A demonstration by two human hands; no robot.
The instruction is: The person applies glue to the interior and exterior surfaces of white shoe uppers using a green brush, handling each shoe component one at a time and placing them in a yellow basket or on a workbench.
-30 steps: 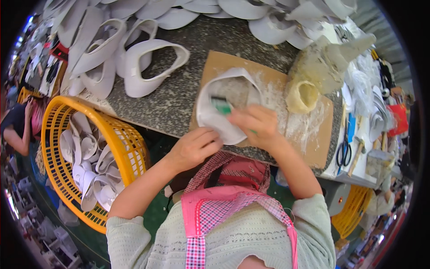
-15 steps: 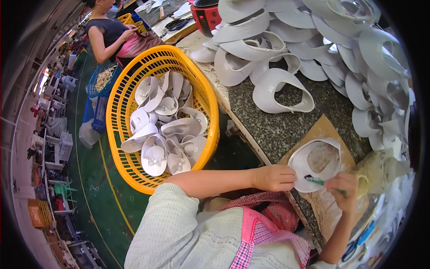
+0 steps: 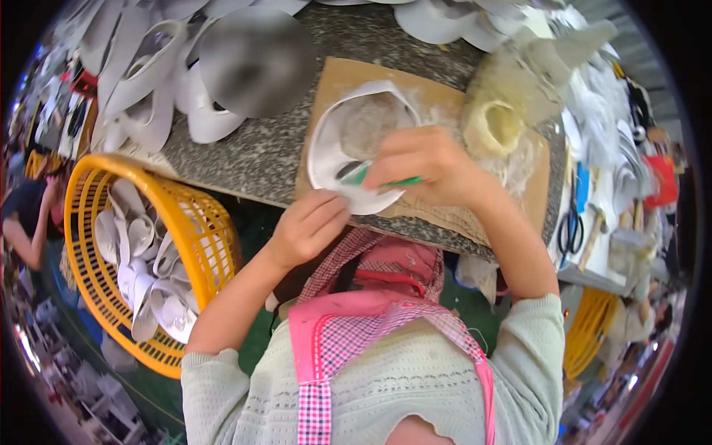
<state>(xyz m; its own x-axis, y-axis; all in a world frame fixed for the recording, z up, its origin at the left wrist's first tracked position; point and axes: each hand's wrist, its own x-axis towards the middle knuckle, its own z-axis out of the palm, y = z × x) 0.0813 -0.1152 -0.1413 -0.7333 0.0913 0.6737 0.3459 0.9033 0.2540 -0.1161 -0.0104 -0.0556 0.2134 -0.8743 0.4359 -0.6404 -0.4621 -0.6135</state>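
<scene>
A white shoe upper (image 3: 321, 159) with a wide rounded opening lies on a brown cardboard sheet (image 3: 437, 80) at the bench's front edge. My left hand (image 3: 308, 226) pinches its near left edge between thumb and fingers. My right hand (image 3: 426, 165) is closed around a small brush with a green handle (image 3: 406, 181). The brush's dark tip meets the inner face of the upper, just below the opening. Right of the upper stands a yellowish, crusted plastic container (image 3: 482, 111) with an open mouth.
A yellow plastic basket (image 3: 222, 222) holding several white uppers (image 3: 144, 237) stands at the left, beside the speckled bench (image 3: 248, 167). More white uppers (image 3: 152, 70) are piled along the back. Black-handled scissors (image 3: 570, 231) lie at the right; another person (image 3: 30, 222) is at far left.
My view has swung right, so the basket and bench appear farther left. The left hand keeps its hold on the upper's edge. The brush stays in the right hand, against the upper.
</scene>
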